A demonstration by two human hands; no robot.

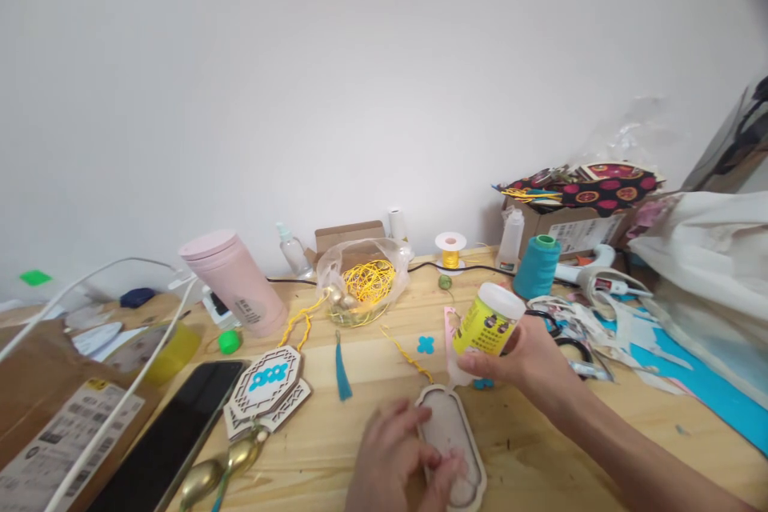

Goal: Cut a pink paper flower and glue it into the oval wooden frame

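Observation:
My right hand [525, 368] is closed round a white bottle with a yellow label [487, 324]. The bottle leans, with its round white end up and its lower end down towards the table. Below it lies an oblong wooden plaque [474, 448] with a raised rim and a yellow cord [414, 358] at its top. My left hand [390, 460], slightly blurred, grips the plaque's left side, fingertips and thumb on its pale face. Small blue flower shapes [426, 345] lie just beyond the plaque, one partly hidden by my right hand.
Octagonal wooden pendants [270, 384] and a phone [171, 436] lie left, before a pink tumbler [237, 282]. A teal tassel [342, 368] lies mid-table. Behind are a bag of yellow cord [367, 282] and a teal thread cone [537, 268]. Scissors [579, 360] and scraps lie right.

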